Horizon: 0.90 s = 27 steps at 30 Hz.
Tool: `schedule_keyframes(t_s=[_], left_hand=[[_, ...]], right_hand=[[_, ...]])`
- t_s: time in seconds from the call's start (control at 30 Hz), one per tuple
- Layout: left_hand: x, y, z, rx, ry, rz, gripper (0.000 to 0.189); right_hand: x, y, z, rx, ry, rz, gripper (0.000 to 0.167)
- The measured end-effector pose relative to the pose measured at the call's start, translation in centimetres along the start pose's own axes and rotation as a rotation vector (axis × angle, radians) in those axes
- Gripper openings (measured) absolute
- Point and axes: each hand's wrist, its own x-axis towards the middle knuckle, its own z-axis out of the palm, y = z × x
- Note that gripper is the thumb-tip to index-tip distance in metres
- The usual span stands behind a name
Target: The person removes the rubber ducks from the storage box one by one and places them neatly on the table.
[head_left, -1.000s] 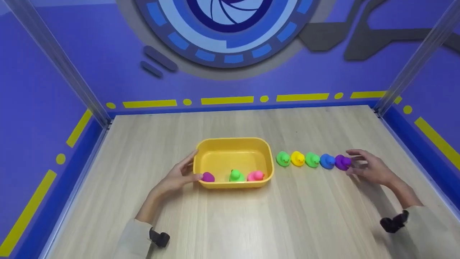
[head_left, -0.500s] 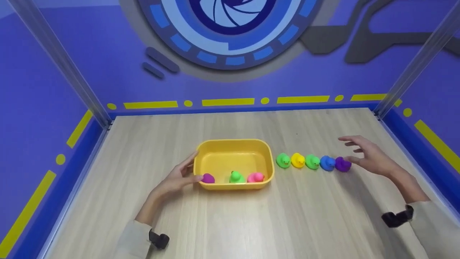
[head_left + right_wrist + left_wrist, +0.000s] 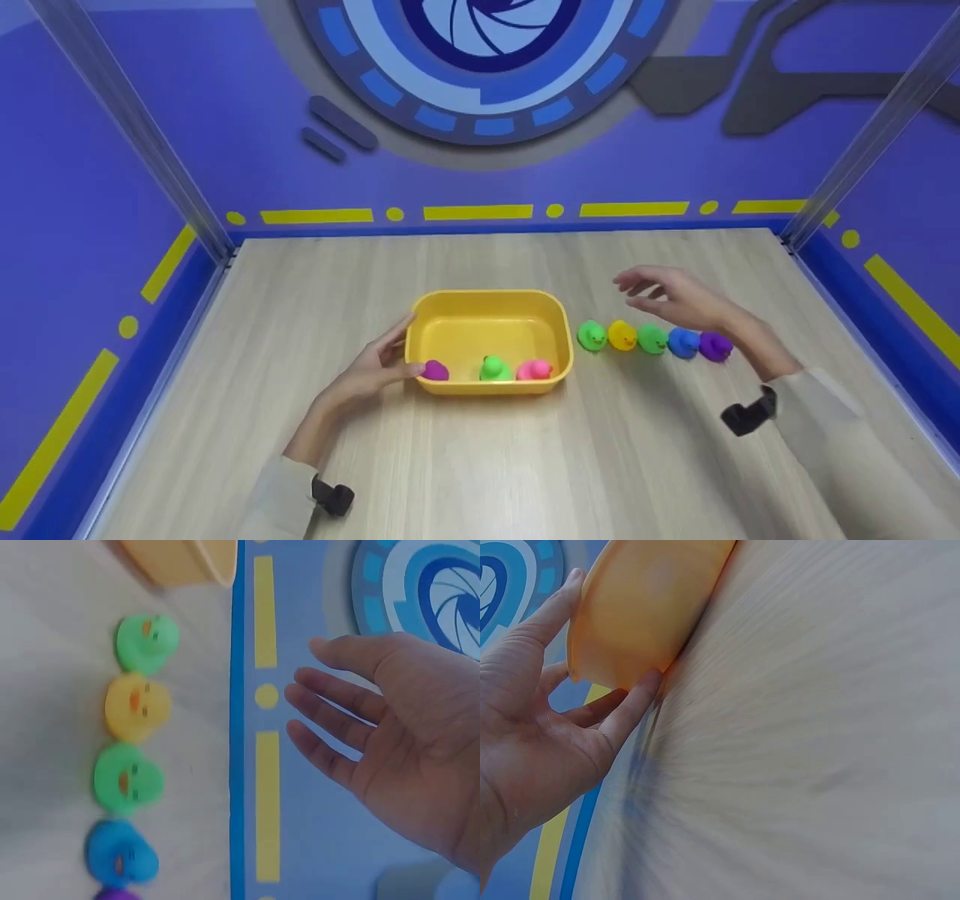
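My left hand (image 3: 375, 369) grips the left end of a yellow plastic tub (image 3: 487, 387), thumb at the front rim and fingers along the outer wall. Inside the tub, along its near side, sit a purple toy (image 3: 435, 370), a green rubber duck (image 3: 494, 369) and a pink rubber duck (image 3: 535, 369). My right hand (image 3: 679, 298) is raised, holding nothing, its fingers loosely bent. Below it a row of rubber ducks runs rightward from the tub: green (image 3: 592, 336), yellow (image 3: 622, 335), another green (image 3: 652, 339), blue (image 3: 683, 343) and purple (image 3: 715, 346).
Everything stands on a pale wooden tabletop (image 3: 480, 465). Blue printed panels with yellow dashes (image 3: 480, 212) enclose it at the back and both sides, with metal posts (image 3: 862, 142) at the back corners.
My right hand has let go of the purple duck at the row's right end, lifted, and swung left over the row. My left hand keeps its place on the tub.
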Motion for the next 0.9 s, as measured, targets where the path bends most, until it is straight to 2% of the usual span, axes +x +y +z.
schedule_keyframes(t_s=[0.13,0.37,0.5,0.67,0.77,0.9], left_hand=[[-0.1,0.0,0.0,-0.011,-0.008,0.005,0.090],[0.0,0.0,-0.1,-0.020,-0.011,0.009,0.091],[0.2,-0.1,-0.3,-0.025,-0.020,0.010,0.092],[0.2,-0.1,-0.4,-0.012,-0.020,0.016,0.092],[0.2,-0.1,-0.4,0.000,-0.009,0.013,0.092],[0.2,0.0,-0.1,0.009,-0.008,0.003,0.091]], right_hand=[[2.1,-1.5,2.0,0.056,-0.075,-0.002,0.033],[5.5,-3.9,5.0,0.081,-0.188,-0.075,0.031],[7.2,-5.0,6.5,0.074,-0.244,-0.061,0.030],[9.1,-6.5,8.5,-0.024,-0.367,-0.011,0.034],[9.9,-7.4,10.0,-0.096,-0.438,-0.009,0.035],[10.4,-8.2,12.0,-0.163,-0.489,0.014,0.036]])
